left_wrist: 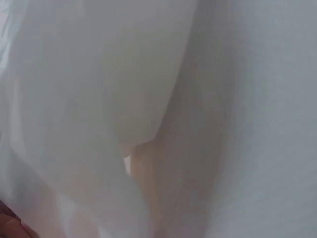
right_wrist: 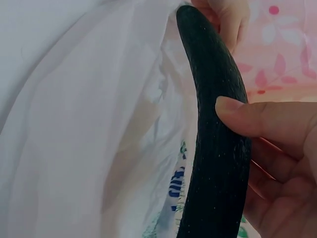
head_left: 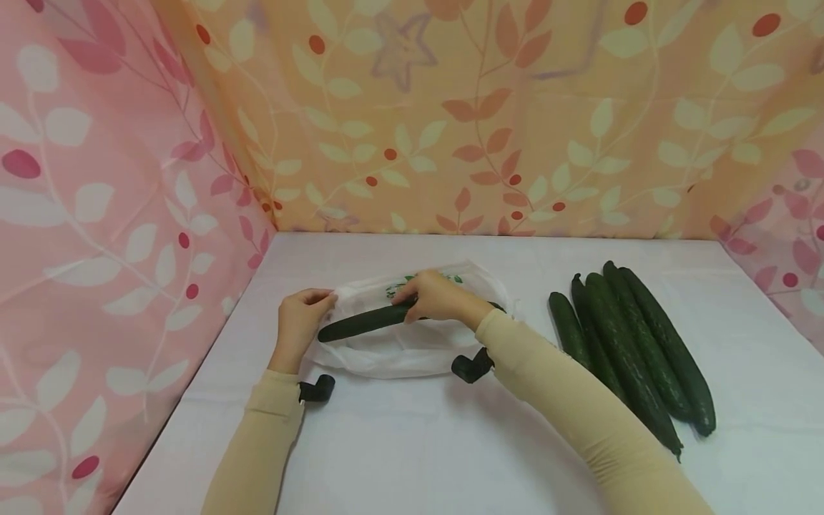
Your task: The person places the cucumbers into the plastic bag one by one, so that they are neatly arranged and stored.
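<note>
My right hand (head_left: 440, 295) grips a long dark green cucumber (head_left: 360, 324), thumb on one side and fingers on the other, as the right wrist view shows. The cucumber lies across the white plastic bag (head_left: 386, 363), its left end near my left hand (head_left: 299, 322). That hand pinches the bag's left edge between thumb and fingers. Green and blue print (right_wrist: 177, 183) shows on the bag beside the cucumber. In the left wrist view, pale bag film (left_wrist: 74, 99) fills much of the picture and covers most of the hand.
Several more cucumbers (head_left: 634, 350) lie side by side on the white table (head_left: 386, 458), to the right of the bag. A pink floral cloth (head_left: 116, 236) stands along the left side, and an orange one (head_left: 483, 121) closes off the back.
</note>
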Demonstrator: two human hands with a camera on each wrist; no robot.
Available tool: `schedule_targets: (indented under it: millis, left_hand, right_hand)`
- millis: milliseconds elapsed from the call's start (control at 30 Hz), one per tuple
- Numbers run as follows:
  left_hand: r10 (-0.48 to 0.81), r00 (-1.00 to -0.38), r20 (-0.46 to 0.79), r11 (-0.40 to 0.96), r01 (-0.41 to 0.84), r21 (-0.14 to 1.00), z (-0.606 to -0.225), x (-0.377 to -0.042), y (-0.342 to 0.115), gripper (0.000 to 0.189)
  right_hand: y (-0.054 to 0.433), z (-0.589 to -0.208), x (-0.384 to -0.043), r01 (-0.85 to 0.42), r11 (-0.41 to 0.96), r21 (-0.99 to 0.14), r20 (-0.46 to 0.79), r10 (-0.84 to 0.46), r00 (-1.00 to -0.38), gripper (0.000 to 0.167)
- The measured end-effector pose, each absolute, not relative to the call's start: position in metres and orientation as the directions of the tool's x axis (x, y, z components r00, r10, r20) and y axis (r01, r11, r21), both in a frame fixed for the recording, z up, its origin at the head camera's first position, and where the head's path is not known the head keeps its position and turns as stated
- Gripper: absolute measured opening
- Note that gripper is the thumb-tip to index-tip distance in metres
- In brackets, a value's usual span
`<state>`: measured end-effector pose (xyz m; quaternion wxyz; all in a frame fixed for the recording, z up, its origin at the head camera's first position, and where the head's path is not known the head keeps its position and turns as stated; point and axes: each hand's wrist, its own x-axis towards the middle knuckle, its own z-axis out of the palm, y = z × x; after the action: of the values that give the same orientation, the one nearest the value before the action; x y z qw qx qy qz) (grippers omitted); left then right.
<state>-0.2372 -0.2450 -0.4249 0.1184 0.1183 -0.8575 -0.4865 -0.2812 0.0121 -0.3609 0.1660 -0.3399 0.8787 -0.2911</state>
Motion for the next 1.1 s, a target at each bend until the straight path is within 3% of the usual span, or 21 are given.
schedule_targets:
  millis: [767, 1100]
  left_hand:
    - [-0.324, -0.940, 0.112, 0.544, -0.088, 0.834, -0.428, -0.237, -0.249, 0.024]
    - [-0.335, -0.932, 0.137, 0.559, -0.080, 0.825, -0.426, -0.237, -0.248, 0.023]
  right_hand:
    - [0.018, -0.383, -0.291, -0.395, 0.611, -0.686, -0.161, -0.656, -0.737, 0.040]
    - [0.021, -0.381, -0.291, -0.430, 0.604, -0.671, -0.127, -0.665, -0.735, 0.038]
